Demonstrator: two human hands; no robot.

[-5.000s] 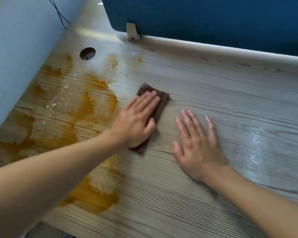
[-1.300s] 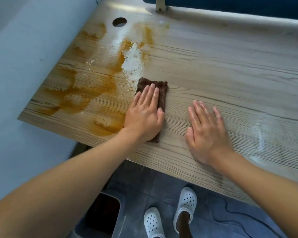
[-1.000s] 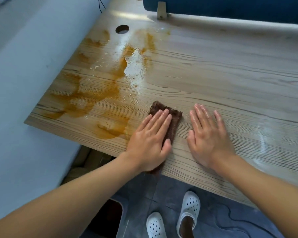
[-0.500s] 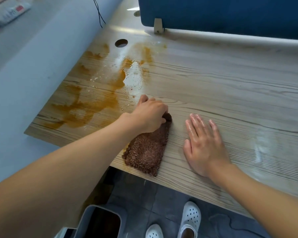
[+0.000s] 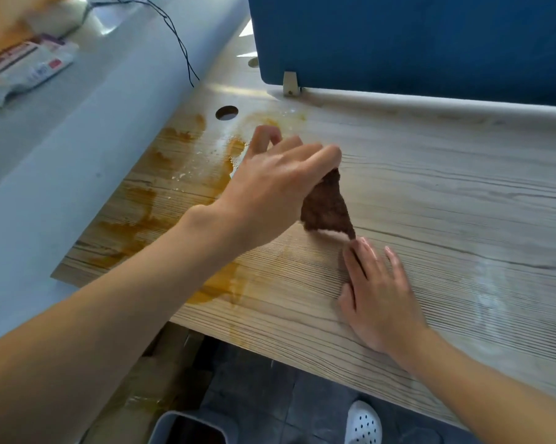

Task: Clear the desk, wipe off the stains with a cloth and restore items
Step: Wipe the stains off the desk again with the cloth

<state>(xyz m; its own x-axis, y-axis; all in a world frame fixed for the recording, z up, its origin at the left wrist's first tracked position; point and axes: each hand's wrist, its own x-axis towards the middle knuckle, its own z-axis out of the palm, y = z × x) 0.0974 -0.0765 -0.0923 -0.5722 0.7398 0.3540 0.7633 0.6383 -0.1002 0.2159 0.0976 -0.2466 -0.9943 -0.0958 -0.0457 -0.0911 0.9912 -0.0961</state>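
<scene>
Nothing readable in this one, honestly. The only print anywhere is on the packets (image 5: 30, 64) lying on the pale ledge (image 5: 87, 100) off to the far left of the desk (image 5: 430, 203). The white wrapper has a purple band, a small red mark and a few dark lines of lettering, but it's all too blurred and small to make out a single word, brand or number.
</scene>
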